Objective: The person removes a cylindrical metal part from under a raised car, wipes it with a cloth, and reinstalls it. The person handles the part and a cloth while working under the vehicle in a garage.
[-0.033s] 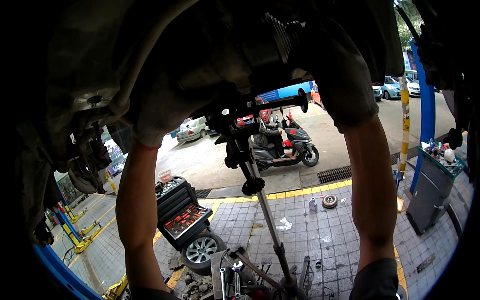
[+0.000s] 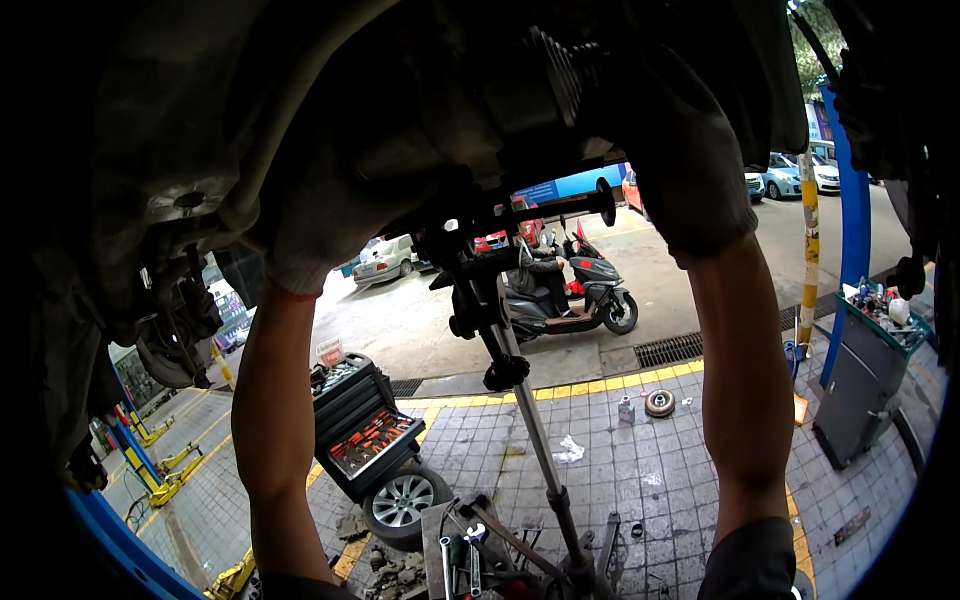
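Overhead, the dark underside of a car carries a cylindrical part (image 2: 430, 110) with a ribbed rubber boot (image 2: 565, 80). My left hand (image 2: 330, 220), in a grimy glove with a red cuff, is raised against the left side of that part, its fingers lost in shadow. My right hand (image 2: 690, 170), also gloved, reaches up at the part's right side; its fingers are too dark to make out. Between my forearms stands a jack with a steel pole (image 2: 535, 440), its black head (image 2: 465, 250) just below the part.
A tool cart (image 2: 370, 430) with an open drawer stands by a loose wheel (image 2: 405, 505); wrenches (image 2: 460, 560) lie at the bottom. A grey cabinet (image 2: 860, 380) and blue post (image 2: 855, 200) are at right. Beyond are a scooter (image 2: 595, 295) with a seated person (image 2: 540, 265), and parked cars.
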Tool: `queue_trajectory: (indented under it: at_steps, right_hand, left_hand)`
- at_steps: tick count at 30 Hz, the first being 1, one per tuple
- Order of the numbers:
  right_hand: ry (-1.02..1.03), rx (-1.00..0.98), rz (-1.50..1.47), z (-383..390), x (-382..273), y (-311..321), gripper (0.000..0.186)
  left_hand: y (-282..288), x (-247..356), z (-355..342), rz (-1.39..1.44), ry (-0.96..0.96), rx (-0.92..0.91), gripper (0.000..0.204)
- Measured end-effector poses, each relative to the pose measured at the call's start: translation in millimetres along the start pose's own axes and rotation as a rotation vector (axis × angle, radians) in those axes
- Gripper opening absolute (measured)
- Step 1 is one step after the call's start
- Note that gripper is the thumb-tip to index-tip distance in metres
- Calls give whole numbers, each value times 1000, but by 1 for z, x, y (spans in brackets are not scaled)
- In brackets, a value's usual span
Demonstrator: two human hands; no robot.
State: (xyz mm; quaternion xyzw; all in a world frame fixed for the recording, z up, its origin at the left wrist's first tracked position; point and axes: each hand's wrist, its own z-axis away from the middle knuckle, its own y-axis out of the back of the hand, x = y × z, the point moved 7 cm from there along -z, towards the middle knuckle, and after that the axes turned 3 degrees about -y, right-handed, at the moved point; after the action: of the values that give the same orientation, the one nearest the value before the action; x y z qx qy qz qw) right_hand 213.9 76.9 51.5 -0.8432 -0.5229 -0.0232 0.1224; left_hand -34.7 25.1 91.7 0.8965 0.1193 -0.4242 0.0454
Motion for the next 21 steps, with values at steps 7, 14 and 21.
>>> queue_trajectory:
  at_steps: [7, 14, 21]
  right_hand:
    - [-123, -40, -83, 2, 5, -4, 67]
    - [-99, -106, 83, -2, 5, -2, 62]
    - [141, -72, 93, -1, -3, 1, 63]
  left_hand:
    - [-3, -3, 0, -10, 1, -6, 47]
    - [1, -3, 1, 38, 9, 47, 46]
    - [-3, -1, 1, -39, 3, -8, 46]
